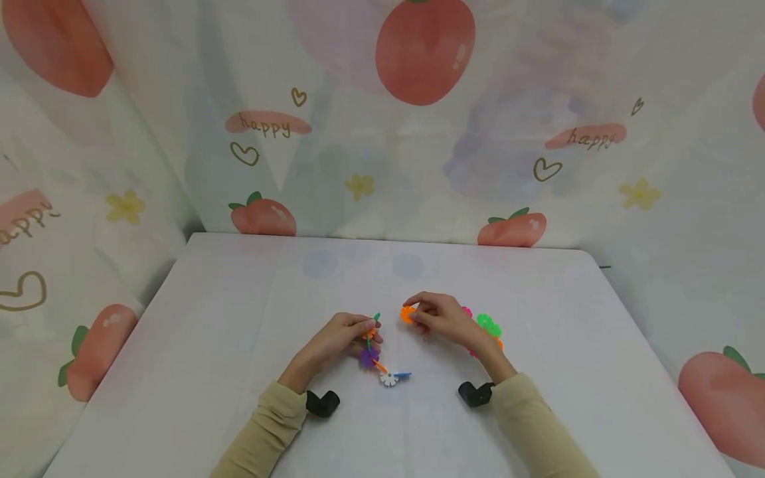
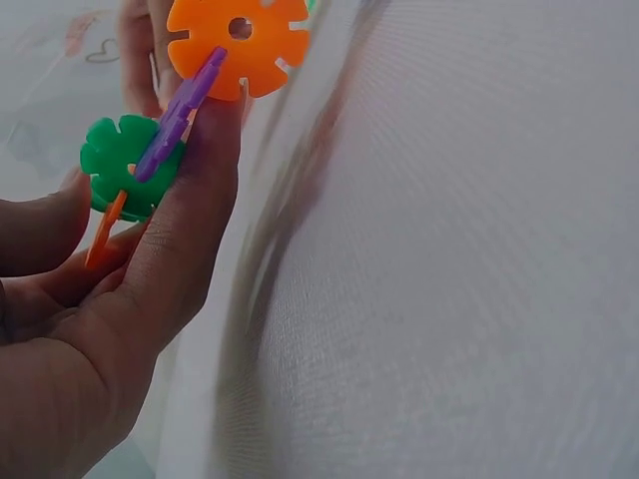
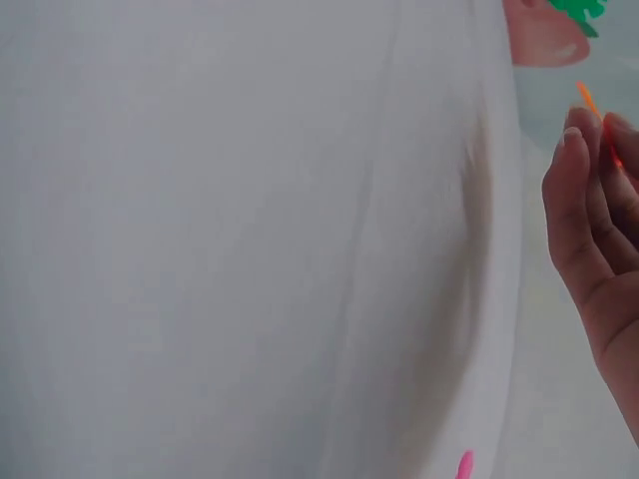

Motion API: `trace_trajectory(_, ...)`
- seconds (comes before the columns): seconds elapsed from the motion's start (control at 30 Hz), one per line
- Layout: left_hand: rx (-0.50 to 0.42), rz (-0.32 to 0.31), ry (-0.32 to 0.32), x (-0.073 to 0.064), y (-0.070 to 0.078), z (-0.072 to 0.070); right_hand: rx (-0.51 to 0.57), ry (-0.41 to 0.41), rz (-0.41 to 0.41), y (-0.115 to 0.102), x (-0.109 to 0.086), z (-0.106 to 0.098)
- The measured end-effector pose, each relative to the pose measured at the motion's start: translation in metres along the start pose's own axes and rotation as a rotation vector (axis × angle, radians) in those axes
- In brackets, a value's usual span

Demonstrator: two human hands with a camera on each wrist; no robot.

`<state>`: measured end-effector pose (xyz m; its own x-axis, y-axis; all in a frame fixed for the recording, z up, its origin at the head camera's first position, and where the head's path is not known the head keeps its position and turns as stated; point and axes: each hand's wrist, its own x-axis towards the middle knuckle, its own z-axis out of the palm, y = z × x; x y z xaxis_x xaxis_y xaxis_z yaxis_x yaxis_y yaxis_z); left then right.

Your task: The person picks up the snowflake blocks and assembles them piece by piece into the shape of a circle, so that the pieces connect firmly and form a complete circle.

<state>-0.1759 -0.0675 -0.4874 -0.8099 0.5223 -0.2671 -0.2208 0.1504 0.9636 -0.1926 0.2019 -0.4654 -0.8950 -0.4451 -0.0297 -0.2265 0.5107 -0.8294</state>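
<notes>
My left hand (image 1: 343, 335) grips a chain of notched plastic snowflake discs near its upper end. Below the fingers hang a purple disc (image 1: 368, 359), a white disc (image 1: 389, 379) and a blue disc (image 1: 404, 375) seen edge-on. In the left wrist view, a green disc (image 2: 112, 165) sits by the thumb, joined to a purple disc (image 2: 182, 112) that slots into an orange disc (image 2: 265, 60). My right hand (image 1: 445, 322) pinches a single orange disc (image 1: 407, 315), apart from the chain; the right wrist view shows it edge-on.
Several loose discs, among them a green disc (image 1: 489, 324) and a pink disc (image 1: 467, 311), lie beside the right forearm, which partly hides them. They rest on a white-covered table (image 1: 239, 285). A fruit-patterned curtain (image 1: 406, 146) stands behind and at both sides.
</notes>
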Motion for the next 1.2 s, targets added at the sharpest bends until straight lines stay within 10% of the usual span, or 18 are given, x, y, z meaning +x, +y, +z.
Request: trace_trajectory(1.2, 0.096, 0.018, -0.02, -0.004, 0.008, -0.007, 0.176, -0.069, 0.026, -0.023, 0.032, 0.021)
